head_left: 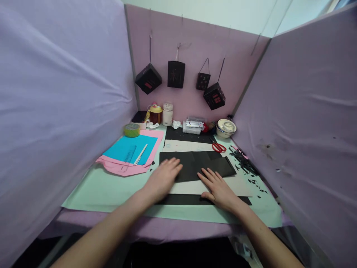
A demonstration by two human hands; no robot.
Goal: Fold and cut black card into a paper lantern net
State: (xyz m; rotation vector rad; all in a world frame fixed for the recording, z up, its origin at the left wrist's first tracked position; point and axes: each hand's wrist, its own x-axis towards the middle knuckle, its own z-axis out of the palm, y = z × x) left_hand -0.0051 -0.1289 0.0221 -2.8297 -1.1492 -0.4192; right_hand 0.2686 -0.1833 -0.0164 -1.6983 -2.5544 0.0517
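Head view: left hand (163, 178) and right hand (219, 190), fingers spread flat, hide part of the black paper (205, 163).

Open mat (111, 190) is left free at near left. The left side is blocked by paper sheets (131, 150), the back by jars (161, 113), the right by scissors (219, 147) and scraps (245, 163).

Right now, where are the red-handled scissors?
In the head view, the red-handled scissors lie on the table's right side, past the flat black paper sheet, just in front of the round white lidded bowl.
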